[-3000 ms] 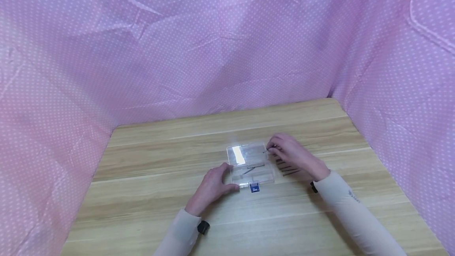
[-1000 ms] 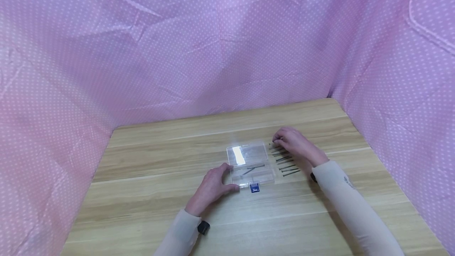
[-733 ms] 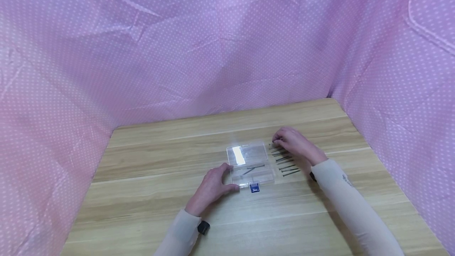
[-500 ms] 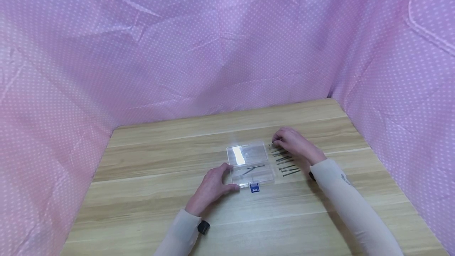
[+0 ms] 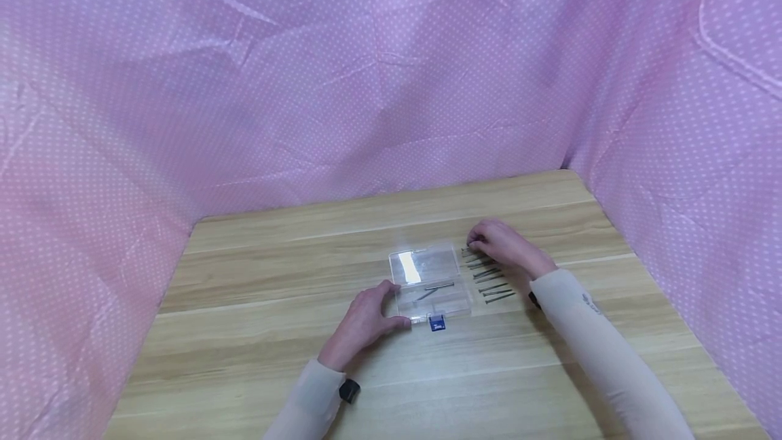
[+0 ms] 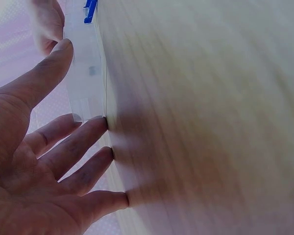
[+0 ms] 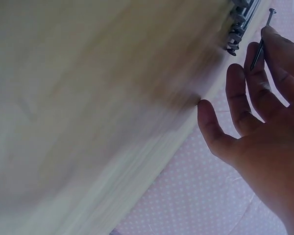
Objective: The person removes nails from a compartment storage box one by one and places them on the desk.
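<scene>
A clear plastic box [image 5: 449,301] lies with its lid [image 5: 436,263] folded back and a blue latch [image 5: 436,322] at the front. Two nails [image 5: 440,285] are inside its base. My left hand [image 5: 366,318] holds the box's left end between thumb and fingers; the left wrist view shows the fingertips against the box [image 6: 85,78] and the table. My right hand [image 5: 504,246] pinches a nail [image 7: 270,18] between thumb and fingers, head end upward in the right wrist view. Below this hand, several loose nails [image 5: 489,273] lie in a rough row right of the box.
A wood-grain table [image 5: 256,277] carries everything. Pink dotted cloth [image 5: 305,87] hangs behind it and along both sides. A black band [image 5: 349,391] sits at the left wrist, beside the pale sleeve [image 5: 305,399].
The right hand has moved from beside the lid to the far end of the nail row, slightly back and right, then hardly moved. Left hand and box stay put.
</scene>
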A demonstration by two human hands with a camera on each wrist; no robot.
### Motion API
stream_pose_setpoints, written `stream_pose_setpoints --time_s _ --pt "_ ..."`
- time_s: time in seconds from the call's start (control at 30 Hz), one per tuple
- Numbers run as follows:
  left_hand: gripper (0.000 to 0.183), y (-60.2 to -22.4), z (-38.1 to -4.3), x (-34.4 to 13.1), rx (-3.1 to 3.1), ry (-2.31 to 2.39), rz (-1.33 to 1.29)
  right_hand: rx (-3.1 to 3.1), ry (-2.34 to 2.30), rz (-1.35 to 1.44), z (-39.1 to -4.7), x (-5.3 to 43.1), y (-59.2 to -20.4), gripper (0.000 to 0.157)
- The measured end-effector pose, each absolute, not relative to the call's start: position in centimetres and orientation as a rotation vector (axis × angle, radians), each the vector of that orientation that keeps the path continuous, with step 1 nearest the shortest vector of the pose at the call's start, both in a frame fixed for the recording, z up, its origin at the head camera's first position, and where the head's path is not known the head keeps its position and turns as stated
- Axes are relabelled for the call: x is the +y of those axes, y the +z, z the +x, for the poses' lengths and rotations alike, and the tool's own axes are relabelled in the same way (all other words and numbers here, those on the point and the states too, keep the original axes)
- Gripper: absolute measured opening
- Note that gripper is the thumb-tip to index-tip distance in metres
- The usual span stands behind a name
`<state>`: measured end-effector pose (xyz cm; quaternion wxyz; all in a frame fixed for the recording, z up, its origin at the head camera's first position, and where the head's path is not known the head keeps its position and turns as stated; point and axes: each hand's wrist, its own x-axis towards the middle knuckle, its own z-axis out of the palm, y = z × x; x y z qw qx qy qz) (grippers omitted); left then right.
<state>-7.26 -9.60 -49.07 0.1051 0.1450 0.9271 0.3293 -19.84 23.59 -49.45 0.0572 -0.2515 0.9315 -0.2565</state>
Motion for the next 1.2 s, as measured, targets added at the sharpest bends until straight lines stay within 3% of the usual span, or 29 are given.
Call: stream_pose_setpoints --time_s 1.0,1.2 --pt "0.065 -49.03 -6.85 -9.74 2.729 0.979 0.438 2.839 -0.627 -0.793 -19.72 23.15 -49.11 0.004" --pt "0.065 -49.07 -6.84 -9.78 2.736 0.97 0.437 2.809 -0.692 -0.774 -19.45 23.25 -48.95 0.02"
